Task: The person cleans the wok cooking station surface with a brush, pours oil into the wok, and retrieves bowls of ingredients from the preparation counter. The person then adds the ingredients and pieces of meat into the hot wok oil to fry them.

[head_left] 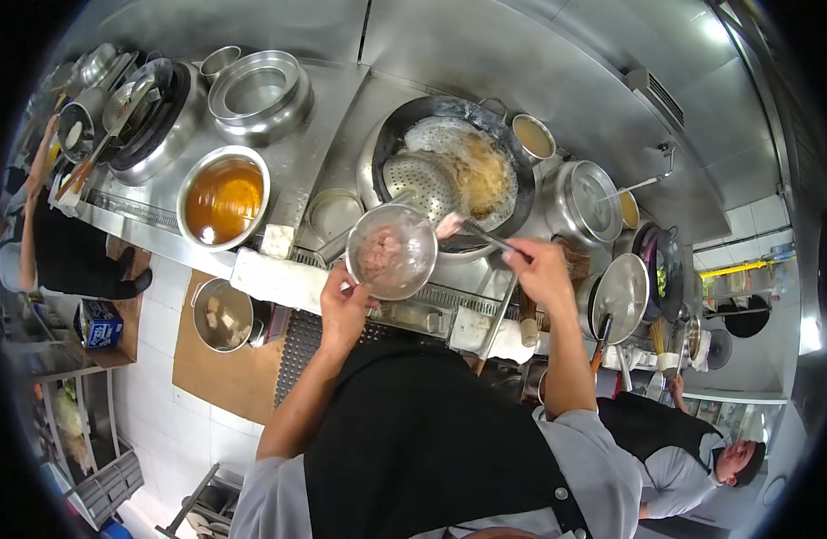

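Observation:
My left hand grips the rim of a metal bowl with pieces of raw pinkish meat inside. My right hand is closed round dark tongs, whose tips hold a piece of meat just past the bowl's right rim. Beyond the bowl, a large wok holds foaming oil, with golden food in the foam. A perforated metal skimmer rests in the wok's left part.
A bowl of amber liquid and a lidded steel pot stand left of the wok. Another steel pot is at right. Below left, a pot sits on cardboard. Co-workers stand at far left and lower right.

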{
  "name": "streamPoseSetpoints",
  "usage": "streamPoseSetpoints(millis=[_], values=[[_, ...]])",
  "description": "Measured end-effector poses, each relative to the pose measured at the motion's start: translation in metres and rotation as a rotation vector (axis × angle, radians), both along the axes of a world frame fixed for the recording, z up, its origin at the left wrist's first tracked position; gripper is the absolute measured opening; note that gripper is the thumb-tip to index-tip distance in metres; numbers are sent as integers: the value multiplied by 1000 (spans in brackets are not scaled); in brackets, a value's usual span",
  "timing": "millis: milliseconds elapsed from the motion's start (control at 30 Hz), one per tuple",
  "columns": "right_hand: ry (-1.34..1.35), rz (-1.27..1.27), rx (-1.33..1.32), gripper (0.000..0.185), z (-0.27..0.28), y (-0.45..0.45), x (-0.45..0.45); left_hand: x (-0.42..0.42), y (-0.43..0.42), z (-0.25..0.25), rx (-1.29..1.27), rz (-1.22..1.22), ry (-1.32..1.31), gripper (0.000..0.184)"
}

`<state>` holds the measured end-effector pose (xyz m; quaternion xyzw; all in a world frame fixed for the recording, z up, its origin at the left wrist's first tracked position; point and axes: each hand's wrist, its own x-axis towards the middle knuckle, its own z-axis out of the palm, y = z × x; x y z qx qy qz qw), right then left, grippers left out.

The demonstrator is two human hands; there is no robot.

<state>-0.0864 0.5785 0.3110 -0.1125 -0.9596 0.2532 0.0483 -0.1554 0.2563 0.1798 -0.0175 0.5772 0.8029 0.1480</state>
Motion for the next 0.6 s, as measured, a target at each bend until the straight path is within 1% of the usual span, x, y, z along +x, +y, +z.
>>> streamPoseSetpoints(millis=[33, 67, 100, 167, 200, 233, 300, 333, 367, 400, 433, 467, 500, 567, 600], values=[[57, -63, 18, 26, -5, 16, -3, 2, -5, -3, -40, -13, -109, 20], [25, -119, 67, 27, -7, 27, -9, 6, -9, -4, -41, -12, -89, 19], [23, -115, 63, 27, -21, 42, -16, 10, -13, -8, -45, -8, -92, 19], [-135, -166, 228, 28, -57, 69, -33, 17, -21, -17, -112, -4, -162, 18], [-279, -161, 218, 30, -61, 75, -46, 19, -23, -17, -116, 2, -163, 18], [-280, -157, 214, 30, -63, 82, -52, 22, -24, -15, -98, 26, -133, 15], [-129, -219, 227, 32, -66, 93, -58, 23, -25, -8, -85, 50, -98, 13], [-25, -205, 199, 32, -53, 88, -57, 23, -27, -1, -76, 39, -101, 13], [-25, -214, 194, 32, -29, 70, -50, 23, -28, 3, -67, 23, -105, 13], [20, -193, 202, 32, 0, 41, -43, 22, -28, 4, -71, 14, -100, 13], [70, -168, 212, 32, 18, 19, -37, 19, -29, 4, -62, -8, -76, 14], [121, -96, 171, 30, 22, 3, -26, 15, -30, 4, -51, -25, -49, 14], [131, -95, 171, 30, 29, -18, -15, 13, -31, 7, -50, -23, -39, 14], [-7, 79, 110, 27, 41, -62, 6, 11, -30, 12, -77, -95, 65, 17], [4, 64, 115, 27, 38, -77, 12, 9, -29, 6, -35, -114, 123, 21]])
